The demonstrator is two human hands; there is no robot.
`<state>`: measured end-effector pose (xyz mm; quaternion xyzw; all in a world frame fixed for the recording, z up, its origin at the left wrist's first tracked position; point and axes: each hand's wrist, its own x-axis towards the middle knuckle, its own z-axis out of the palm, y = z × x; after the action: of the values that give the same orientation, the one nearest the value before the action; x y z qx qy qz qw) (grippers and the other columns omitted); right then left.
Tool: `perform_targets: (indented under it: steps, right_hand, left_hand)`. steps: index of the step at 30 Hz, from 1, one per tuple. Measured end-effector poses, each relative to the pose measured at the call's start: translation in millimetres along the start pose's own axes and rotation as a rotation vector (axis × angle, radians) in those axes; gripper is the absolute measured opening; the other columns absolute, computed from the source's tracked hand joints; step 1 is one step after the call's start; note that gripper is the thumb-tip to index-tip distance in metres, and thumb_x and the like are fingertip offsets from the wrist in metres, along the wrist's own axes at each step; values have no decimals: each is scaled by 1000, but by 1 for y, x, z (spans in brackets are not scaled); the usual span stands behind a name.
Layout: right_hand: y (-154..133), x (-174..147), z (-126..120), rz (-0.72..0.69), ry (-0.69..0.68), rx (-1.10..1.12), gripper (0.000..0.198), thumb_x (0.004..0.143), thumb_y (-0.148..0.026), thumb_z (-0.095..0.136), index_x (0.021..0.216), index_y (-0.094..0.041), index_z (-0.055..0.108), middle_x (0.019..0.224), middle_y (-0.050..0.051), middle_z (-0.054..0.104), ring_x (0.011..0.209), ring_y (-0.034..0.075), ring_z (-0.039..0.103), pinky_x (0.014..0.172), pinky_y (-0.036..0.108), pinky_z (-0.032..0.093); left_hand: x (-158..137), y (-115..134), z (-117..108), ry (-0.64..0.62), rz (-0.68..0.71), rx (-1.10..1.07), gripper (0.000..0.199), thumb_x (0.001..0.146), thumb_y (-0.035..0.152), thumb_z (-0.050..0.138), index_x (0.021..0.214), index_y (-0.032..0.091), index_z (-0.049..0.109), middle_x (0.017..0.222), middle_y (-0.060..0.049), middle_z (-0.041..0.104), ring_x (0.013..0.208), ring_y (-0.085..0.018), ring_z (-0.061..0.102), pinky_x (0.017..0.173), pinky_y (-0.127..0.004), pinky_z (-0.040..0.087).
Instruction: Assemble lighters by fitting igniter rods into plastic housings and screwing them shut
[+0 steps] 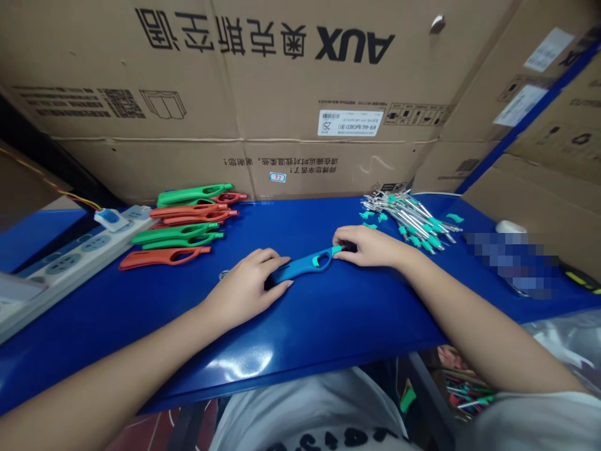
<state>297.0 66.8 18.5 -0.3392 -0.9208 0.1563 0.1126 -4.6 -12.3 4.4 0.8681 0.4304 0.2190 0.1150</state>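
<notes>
A blue gas lighter (pixel 300 268) with a teal trigger and teal collar lies crosswise between my hands, just over the blue table. My left hand (pixel 251 283) grips its handle end between thumb and fingers. At the other end, my right hand (pixel 359 246) pinches the dark part beyond the teal collar; the fingers partly hide it. To the left, several green and orange lighter bodies (pixel 183 216) are stacked in a row. Behind my right hand lies a heap of metal lighter rods (pixel 408 216) with teal pieces, and loose teal triggers (pixel 369 225) lie beside it.
A white power strip (pixel 70 260) with a plug (pixel 111 219) runs along the left edge. Cardboard panels (pixel 282 81) wall off the back and right. A white object (pixel 511 227), a blurred item (pixel 511 263) and a black-yellow tool (pixel 580 275) lie at the right.
</notes>
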Motion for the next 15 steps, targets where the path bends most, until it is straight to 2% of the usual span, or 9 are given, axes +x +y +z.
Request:
perform_targets:
  steps: [5,11,15]
  right_hand:
    - [6,-2,-6,47,-16,58,25,89,-41,68,82,-18,59,83,3,60,74,16,53,66,28,40]
    - [6,-4,-9,49,-37,194,26,86,-43,71,88,-17,67,83,4,64,76,16,58,69,29,46]
    - [8,-3,-11,12,53,237,22,91,-37,63,87,-17,70,89,7,70,78,16,62,73,30,48]
  left_hand:
    - [1,-4,-2,-11,-35,4,34,95,36,59,123,20,68,112,-9,67,103,-26,63,94,-45,54]
    - [2,-11,0,15,-19,-47,34,97,39,55,122,19,67,113,-10,65,103,-26,64,95,-45,55]
    - [3,-12,0,42,-21,-43,35,96,39,54,121,19,67,115,-11,64,104,-27,65,95,-45,55]
